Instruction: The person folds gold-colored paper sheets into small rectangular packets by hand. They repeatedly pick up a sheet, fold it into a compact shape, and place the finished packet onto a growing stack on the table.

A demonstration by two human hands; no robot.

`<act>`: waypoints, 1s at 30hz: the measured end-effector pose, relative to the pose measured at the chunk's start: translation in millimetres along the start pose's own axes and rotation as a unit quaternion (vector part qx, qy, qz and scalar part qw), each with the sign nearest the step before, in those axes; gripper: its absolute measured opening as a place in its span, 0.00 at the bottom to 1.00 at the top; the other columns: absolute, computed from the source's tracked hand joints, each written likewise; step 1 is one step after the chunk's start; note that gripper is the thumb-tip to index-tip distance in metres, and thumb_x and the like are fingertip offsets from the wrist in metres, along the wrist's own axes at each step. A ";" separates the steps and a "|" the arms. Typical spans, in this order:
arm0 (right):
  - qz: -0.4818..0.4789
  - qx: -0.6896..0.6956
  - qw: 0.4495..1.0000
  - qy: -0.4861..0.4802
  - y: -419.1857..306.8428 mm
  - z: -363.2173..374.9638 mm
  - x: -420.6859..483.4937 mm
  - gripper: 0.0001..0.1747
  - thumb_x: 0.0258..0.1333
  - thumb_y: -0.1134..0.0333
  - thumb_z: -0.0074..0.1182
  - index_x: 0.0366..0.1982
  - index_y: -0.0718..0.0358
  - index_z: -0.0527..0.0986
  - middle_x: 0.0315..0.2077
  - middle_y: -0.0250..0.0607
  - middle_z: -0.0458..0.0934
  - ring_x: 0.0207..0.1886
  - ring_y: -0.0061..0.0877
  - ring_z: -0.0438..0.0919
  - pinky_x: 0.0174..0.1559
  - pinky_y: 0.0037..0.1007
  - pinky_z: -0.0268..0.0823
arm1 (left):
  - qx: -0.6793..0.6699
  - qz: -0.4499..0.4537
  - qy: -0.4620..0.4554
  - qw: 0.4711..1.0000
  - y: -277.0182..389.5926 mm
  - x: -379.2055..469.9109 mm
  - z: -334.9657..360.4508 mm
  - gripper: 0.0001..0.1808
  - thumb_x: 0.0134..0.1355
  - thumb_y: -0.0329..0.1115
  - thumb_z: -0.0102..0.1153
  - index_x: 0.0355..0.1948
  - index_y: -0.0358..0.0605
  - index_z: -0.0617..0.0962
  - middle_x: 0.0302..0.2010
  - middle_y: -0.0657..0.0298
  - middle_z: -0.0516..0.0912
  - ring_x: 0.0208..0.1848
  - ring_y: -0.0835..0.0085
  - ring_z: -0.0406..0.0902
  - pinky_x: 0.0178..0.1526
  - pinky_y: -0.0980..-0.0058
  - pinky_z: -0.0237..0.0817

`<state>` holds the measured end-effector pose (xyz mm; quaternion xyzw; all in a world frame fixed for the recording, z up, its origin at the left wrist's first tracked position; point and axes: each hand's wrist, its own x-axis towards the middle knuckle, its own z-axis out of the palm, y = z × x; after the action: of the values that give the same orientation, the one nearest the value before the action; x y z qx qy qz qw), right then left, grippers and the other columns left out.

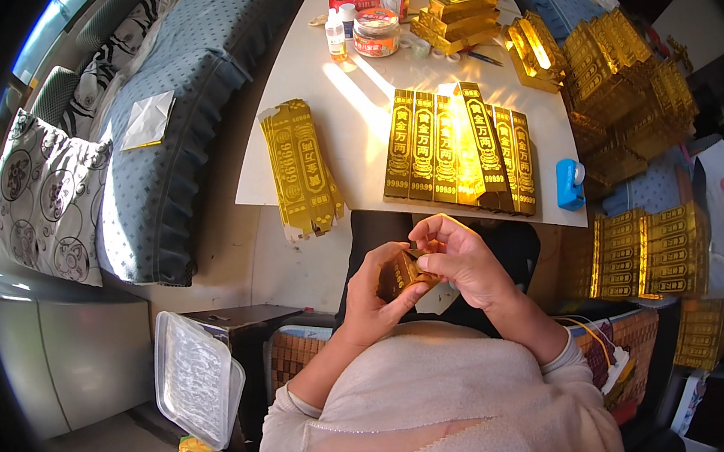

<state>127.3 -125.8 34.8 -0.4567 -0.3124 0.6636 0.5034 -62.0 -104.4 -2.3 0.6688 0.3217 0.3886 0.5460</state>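
My left hand (371,293) grips a gold foil-paper box (399,277) in front of my chest, its end turned up towards me. The thumb and fingers of my right hand (462,262) pinch the end flaps of that same box. Beyond my hands, on the white table (356,155), a row of long gold boxes (445,147) lies side by side, with one box (483,138) resting tilted on top. To the left lies a stack of flat, unfolded gold cartons (302,166), overhanging the table's front edge.
A blue tape dispenser (569,184) stands at the table's right corner. Gold boxes (457,21) are piled farther back, near a lidded plastic jar (376,32) and small bottles (335,34). More box stacks (648,252) stand at the right. A clear plastic container (196,379) is at lower left.
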 end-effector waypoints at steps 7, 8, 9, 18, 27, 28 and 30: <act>-0.035 -0.016 0.999 -0.031 -1.6 -3.2 -4.7 0.17 0.59 0.77 0.60 0.51 0.61 0.73 0.43 0.28 0.74 0.44 0.13 0.74 0.46 0.18 0.72 | 0.055 0.107 0.030 0.992 6.2 6.2 0.8 0.34 0.56 0.38 0.78 0.59 0.39 0.75 0.48 0.55 0.84 0.46 0.67 0.84 0.49 0.72 0.74; -0.039 -0.014 0.998 -0.038 -1.8 -4.1 -5.1 0.18 0.60 0.78 0.59 0.51 0.61 0.73 0.44 0.29 0.74 0.45 0.13 0.74 0.47 0.18 0.73 | 0.045 0.108 0.028 0.993 6.8 6.9 1.7 0.34 0.55 0.38 0.78 0.59 0.39 0.75 0.48 0.55 0.84 0.46 0.66 0.84 0.50 0.71 0.74; -0.043 -0.012 0.998 -0.045 -1.7 -4.5 -5.6 0.18 0.60 0.78 0.59 0.51 0.62 0.73 0.44 0.29 0.75 0.46 0.14 0.75 0.49 0.19 0.73 | 0.035 0.110 0.027 0.993 7.1 6.9 2.2 0.34 0.55 0.38 0.78 0.59 0.39 0.76 0.48 0.55 0.85 0.46 0.66 0.84 0.50 0.71 0.74; -0.050 -0.009 0.997 -0.058 3.1 -14.2 -5.4 0.40 0.65 0.42 0.61 0.64 0.65 0.67 0.54 0.36 0.73 0.56 0.21 0.75 0.61 0.28 0.69 | 0.119 0.285 -0.008 0.951 37.7 16.1 -5.8 0.33 0.50 0.41 0.80 0.55 0.41 0.79 0.52 0.53 0.87 0.54 0.52 0.85 0.55 0.60 0.76; 0.059 0.212 0.956 -0.196 -11.2 -24.6 2.1 0.32 0.68 0.64 0.59 0.69 0.65 0.65 0.59 0.38 0.76 0.61 0.23 0.77 0.63 0.29 0.70 | 0.318 0.379 -0.177 0.851 60.7 13.8 -5.7 0.29 0.55 0.25 0.69 0.61 0.50 0.80 0.72 0.61 0.74 0.78 0.69 0.62 0.81 0.53 0.39; 0.015 0.173 0.970 -0.168 -11.0 -26.1 2.6 0.32 0.66 0.66 0.60 0.68 0.64 0.65 0.60 0.38 0.76 0.61 0.24 0.76 0.65 0.31 0.69 | 0.330 0.365 -0.193 0.849 54.3 14.2 -11.1 0.39 0.53 0.22 0.67 0.69 0.51 0.74 0.76 0.57 0.67 0.82 0.64 0.52 0.81 0.53 0.32; -0.061 0.090 0.983 -0.147 2.8 -32.7 9.1 0.35 0.62 0.71 0.61 0.69 0.60 0.65 0.61 0.38 0.74 0.64 0.26 0.73 0.68 0.36 0.65 | 0.285 0.279 -0.128 0.908 49.8 19.5 -24.6 0.43 0.53 0.22 0.65 0.73 0.48 0.69 0.77 0.52 0.65 0.81 0.57 0.53 0.81 0.52 0.32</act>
<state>155.7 -119.4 17.0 -0.2876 -0.3495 0.7167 0.5306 -73.5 -85.8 52.3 0.9025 0.1462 0.3279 0.2380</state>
